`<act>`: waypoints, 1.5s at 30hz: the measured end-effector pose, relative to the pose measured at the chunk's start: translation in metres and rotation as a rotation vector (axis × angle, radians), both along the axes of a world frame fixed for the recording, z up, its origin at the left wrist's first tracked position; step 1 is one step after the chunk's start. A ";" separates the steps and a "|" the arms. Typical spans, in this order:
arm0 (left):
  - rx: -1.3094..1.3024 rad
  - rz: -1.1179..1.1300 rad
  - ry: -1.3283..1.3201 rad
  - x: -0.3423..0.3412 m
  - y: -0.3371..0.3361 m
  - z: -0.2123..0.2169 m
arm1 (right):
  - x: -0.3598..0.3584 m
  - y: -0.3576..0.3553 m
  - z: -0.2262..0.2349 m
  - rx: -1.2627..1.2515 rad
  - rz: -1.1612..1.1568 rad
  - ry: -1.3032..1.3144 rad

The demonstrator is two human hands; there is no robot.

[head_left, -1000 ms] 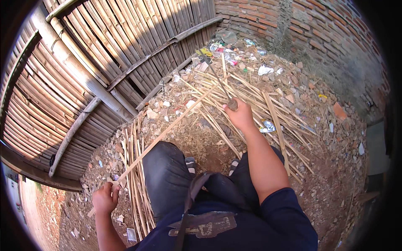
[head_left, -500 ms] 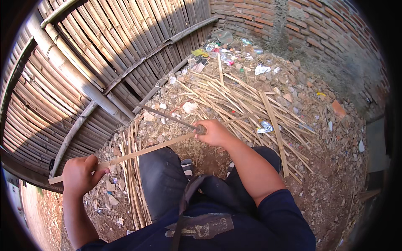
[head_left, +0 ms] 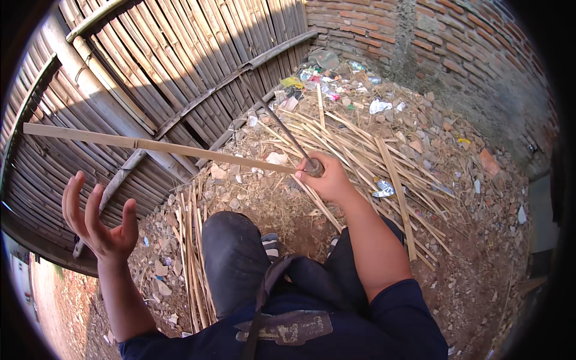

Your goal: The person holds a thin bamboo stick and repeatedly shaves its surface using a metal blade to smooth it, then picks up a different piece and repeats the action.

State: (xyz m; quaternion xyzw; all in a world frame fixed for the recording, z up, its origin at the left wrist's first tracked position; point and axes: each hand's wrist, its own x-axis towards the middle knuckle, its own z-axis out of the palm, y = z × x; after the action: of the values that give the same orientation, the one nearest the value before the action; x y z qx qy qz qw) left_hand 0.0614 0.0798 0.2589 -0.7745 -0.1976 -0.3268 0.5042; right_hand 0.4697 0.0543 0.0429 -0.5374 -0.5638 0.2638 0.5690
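1. Where the bamboo fence (head_left: 198, 57) fills the left side, we see a pale wooden strip (head_left: 210, 156) slanting across it from the far left down to our right hand (head_left: 327, 177).
2. Below that strip, we hold our left hand (head_left: 105, 234) raised and apart from it, palm up, fingers spread and slightly bent.
3. Left of our left knee (head_left: 234, 240), a loose bundle of strips (head_left: 191, 258) lies on the stony ground (head_left: 468, 258).
4. Near the middle, we have our right hand wrapped around the handle (head_left: 314, 168) of a long knife (head_left: 282, 126), its dark blade pointing up and left; the strip's right end meets the thumb there.
5. Beyond and right of that hand, we see a pile of strips (head_left: 360, 150), with a silvery wrapper (head_left: 384, 189) among them.
6. At upper right, a brick wall (head_left: 474, 45) borders the rubble.
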 end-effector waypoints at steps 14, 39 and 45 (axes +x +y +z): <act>-1.203 -0.353 -0.010 0.211 0.024 -0.191 | 0.041 -0.034 0.039 0.571 0.195 0.900; -1.315 0.091 -0.498 0.046 0.010 -0.146 | 0.093 -0.018 0.018 0.269 -0.613 1.091; -1.331 0.352 -0.576 -0.063 -0.081 -0.249 | 0.070 -0.012 0.012 0.190 -0.488 0.946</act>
State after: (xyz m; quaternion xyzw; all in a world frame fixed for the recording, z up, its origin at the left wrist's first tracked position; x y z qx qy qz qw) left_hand -0.0018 -0.0016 0.0099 -0.7568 -0.5990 -0.2424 -0.0983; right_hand 0.5396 0.0422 0.0546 -0.4214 -0.1262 0.2849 0.8517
